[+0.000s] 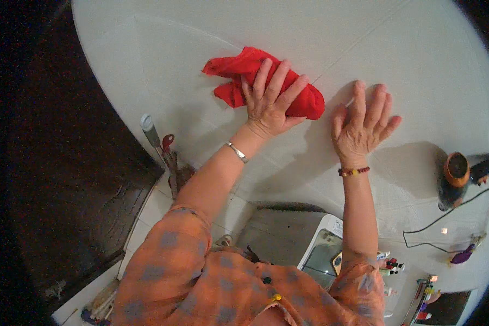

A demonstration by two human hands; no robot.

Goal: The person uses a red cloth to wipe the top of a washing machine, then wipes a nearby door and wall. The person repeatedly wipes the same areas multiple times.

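A bunched red cloth (305,102) lies against a pale tiled wall (212,24). On top of the cloth is my left hand (269,98), fingers spread, pressing and holding it to the wall; a silver bangle circles that wrist. To the right of the cloth and apart from it, my right hand (362,126) rests with its fingers spread on or close to the wall, holding nothing. That wrist wears a beaded bracelet (353,171). Part of the cloth is hidden beneath my left hand.
Handles of long tools (150,130) lean at left beside a dark door (65,163). Below my arms stands a washing machine (285,228) with a see-through lid. At right hang a black-and-orange hair dryer (457,169) and its cord (432,222). Toiletries (426,293) fill a rack at lower right.
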